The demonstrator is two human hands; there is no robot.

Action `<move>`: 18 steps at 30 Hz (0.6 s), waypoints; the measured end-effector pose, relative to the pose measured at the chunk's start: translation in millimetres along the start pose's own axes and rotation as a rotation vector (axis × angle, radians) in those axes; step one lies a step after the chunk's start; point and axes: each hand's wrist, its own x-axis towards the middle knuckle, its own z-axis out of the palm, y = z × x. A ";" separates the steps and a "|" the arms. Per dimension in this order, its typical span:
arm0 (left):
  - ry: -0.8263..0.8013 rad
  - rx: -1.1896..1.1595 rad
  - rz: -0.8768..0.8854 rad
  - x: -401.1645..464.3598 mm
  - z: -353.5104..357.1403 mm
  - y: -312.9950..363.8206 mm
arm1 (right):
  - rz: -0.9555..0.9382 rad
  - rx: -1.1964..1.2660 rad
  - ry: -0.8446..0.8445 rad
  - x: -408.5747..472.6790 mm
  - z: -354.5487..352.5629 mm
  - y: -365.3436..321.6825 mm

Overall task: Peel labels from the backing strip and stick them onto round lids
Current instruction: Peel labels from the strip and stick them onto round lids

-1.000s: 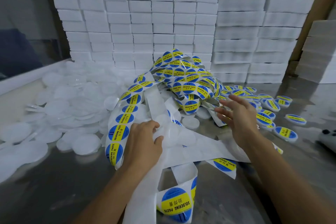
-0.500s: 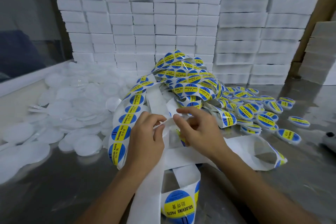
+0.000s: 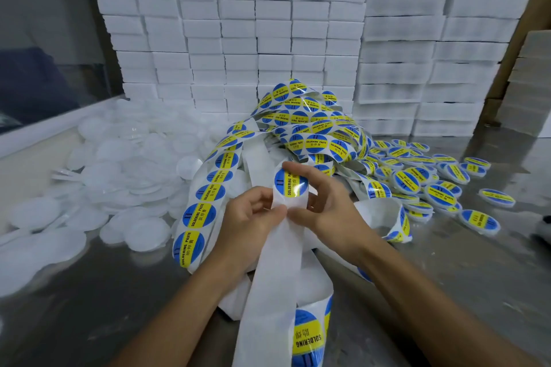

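Note:
A white backing strip [image 3: 277,262] runs from the bottom of the view up between my hands. My left hand [image 3: 247,223] pinches the strip at its left edge. My right hand [image 3: 328,211] touches it from the right, thumb on the paper and fingers behind a round blue-and-yellow label [image 3: 290,183] at the strip's bend. A tangled heap of labelled strip [image 3: 313,128] lies behind my hands. Plain translucent round lids [image 3: 119,170] are piled at the left. Labelled lids [image 3: 432,185] lie at the right.
Stacks of white boxes [image 3: 268,39] form a wall across the back, with cardboard cartons behind them. The work surface is shiny metal [image 3: 89,307]. A white raised ledge [image 3: 44,131] runs along the left side. A small dark-and-white object [image 3: 544,226] sits at the right edge.
My right hand came in from the labelled lids at the right to the strip beside my left hand. A label has now been drawn up to the strip's bend between my fingers.

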 end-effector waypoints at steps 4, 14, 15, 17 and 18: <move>0.006 0.097 -0.025 2.9 -5.7 -4.1 | 0.029 -0.024 -0.086 0.0 -2.0 -0.7; 0.168 0.122 -0.019 10.8 -9.4 -4.4 | -0.073 -0.193 0.183 -0.7 -0.1 12.2; 0.166 0.131 -0.020 10.3 -9.4 -4.5 | -0.091 -0.210 0.204 -0.7 0.0 12.3; 0.166 0.156 -0.023 10.1 -8.6 -5.5 | -0.119 -0.241 0.234 0.1 0.5 13.0; 0.172 0.167 -0.023 10.2 -8.1 -5.8 | -0.128 -0.257 0.243 0.5 0.5 13.4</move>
